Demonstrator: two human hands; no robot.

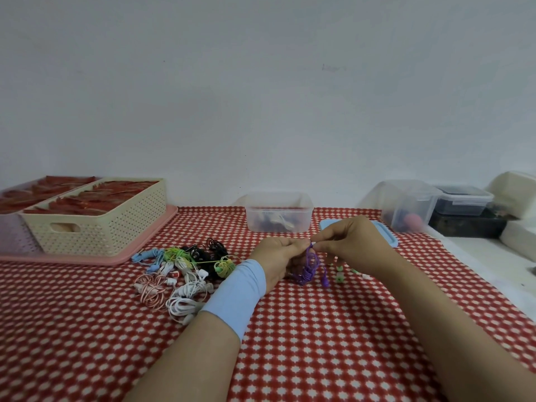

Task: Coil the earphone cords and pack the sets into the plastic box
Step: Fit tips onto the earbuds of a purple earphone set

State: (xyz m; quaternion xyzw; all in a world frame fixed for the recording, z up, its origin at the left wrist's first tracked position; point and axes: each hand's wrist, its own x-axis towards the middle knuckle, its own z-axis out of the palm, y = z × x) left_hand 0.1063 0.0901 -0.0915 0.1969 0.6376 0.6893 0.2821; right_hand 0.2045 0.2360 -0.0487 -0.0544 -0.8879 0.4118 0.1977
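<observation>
Left hand point(277, 261) and right hand point(355, 245) pinch the purple cord point(309, 266) mid-frame, coil hanging below; plastic box point(278, 198) lies above, nearer the left

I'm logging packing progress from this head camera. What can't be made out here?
Head view:
Contents of the plastic box: blurred by its frosted wall; sets uncountable.
Top of the purple earphone cord: hidden by fingers of the left hand and right hand pinching it.
Blue lid: mostly behind the right hand.
Earphone pile: tangled, too small to count; left forearm covers its near edge.
</observation>
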